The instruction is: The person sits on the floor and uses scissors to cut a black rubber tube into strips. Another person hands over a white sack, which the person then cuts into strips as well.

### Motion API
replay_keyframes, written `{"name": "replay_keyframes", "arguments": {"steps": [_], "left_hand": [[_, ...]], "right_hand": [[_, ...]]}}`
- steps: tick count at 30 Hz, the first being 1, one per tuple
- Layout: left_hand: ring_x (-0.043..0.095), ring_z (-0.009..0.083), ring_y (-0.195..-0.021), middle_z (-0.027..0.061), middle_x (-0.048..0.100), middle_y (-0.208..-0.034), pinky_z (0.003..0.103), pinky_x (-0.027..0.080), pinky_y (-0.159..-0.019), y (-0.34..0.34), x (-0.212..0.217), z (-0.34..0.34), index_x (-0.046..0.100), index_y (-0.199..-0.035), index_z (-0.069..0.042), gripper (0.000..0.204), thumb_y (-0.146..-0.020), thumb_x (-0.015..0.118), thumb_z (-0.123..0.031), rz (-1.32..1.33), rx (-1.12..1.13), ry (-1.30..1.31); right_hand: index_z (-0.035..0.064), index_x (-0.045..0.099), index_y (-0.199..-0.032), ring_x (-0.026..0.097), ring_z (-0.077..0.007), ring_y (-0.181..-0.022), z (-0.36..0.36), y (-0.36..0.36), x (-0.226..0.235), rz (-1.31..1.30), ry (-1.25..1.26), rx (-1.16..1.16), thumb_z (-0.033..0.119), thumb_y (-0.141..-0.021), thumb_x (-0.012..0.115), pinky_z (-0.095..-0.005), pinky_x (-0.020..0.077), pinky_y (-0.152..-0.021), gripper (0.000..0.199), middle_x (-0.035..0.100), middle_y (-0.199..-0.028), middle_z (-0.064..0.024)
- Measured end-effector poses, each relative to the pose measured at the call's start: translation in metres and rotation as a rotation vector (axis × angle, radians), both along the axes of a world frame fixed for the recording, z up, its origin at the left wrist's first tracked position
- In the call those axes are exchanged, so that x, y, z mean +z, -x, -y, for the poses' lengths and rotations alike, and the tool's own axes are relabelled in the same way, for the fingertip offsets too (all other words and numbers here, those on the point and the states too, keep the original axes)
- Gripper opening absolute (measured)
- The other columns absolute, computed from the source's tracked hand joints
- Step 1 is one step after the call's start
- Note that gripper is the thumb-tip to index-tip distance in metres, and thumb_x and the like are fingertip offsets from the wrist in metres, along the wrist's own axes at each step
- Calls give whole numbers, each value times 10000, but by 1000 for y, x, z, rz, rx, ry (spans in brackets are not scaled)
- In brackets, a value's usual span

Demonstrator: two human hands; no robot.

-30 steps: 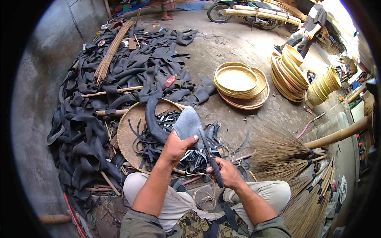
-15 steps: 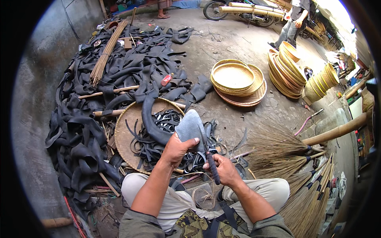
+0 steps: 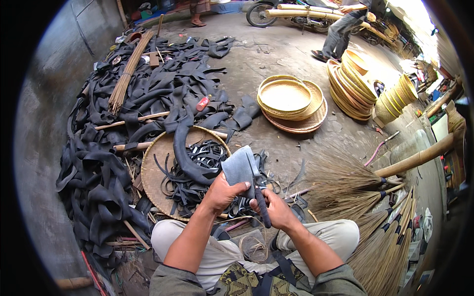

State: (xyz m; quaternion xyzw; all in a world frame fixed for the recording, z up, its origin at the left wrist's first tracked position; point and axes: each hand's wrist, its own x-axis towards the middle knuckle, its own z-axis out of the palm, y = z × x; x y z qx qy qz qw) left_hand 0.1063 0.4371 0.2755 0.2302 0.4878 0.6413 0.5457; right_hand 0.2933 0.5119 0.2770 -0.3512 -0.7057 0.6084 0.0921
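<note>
My left hand [image 3: 220, 193] grips the grey end of a rubber inner tube [image 3: 181, 148], thumb on top. The flat grey piece stands up above my fingers, and the curved black length runs back over a round woven tray [image 3: 157, 186]. In my right hand [image 3: 274, 209] are dark scissors [image 3: 263, 209] with a wrapped handle, seen nearly edge-on. Their blades point away from me and lie against the right side of the grey rubber. Thin black rubber strips [image 3: 185, 192] are heaped in the tray below my hands.
Black rubber pieces [image 3: 106, 182] pile up on the left, with a bundle of sticks [image 3: 129, 74] on top. Woven baskets [image 3: 285, 96] stand ahead, more baskets [image 3: 345, 91] farther right. Brooms [image 3: 340, 180] lie at my right. A person [image 3: 340, 32] walks near a motorbike [image 3: 256, 15].
The grey rubber end has tilted and now shows a squarer outline, with both hands still gripping. Farther off, the person at the back right has stepped to the left.
</note>
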Motion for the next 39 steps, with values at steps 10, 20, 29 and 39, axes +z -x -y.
{"name": "replay_keyframes", "arguments": {"steps": [10,20,29,39], "left_hand": [[674,179,-996,36,700,-1106,348,533,-928,11,-8,-2,618,-1251,-33,376,-908,756,-104,214,128,49],[668,159,-978,22,703,-1069,335,529,-901,0,-9,-1,639,-1220,-52,362,-893,775,-126,56,19,98],[645,130,-991,31,701,-1102,303,503,-928,17,-7,0,638,-1246,-23,395,-897,788,-131,81,156,77],[669,134,-969,29,714,-1084,313,538,-902,12,-2,-3,645,-1226,-9,368,-907,788,-126,283,94,53]], "right_hand": [[-29,661,-1096,657,-83,-872,3,-6,-6,-15,190,-2,187,-981,712,-236,520,-770,251,727,-964,-61],[-21,650,-1102,547,-50,-721,-6,-5,-18,74,127,-15,260,-972,733,-238,434,-632,321,661,-871,0],[57,651,-1060,518,-30,-625,9,-3,5,-128,307,-22,249,-1001,674,-212,419,-570,202,604,-771,47],[16,674,-983,507,-38,-624,5,-5,12,19,173,-55,287,-919,791,-234,398,-563,302,634,-718,26]]}}
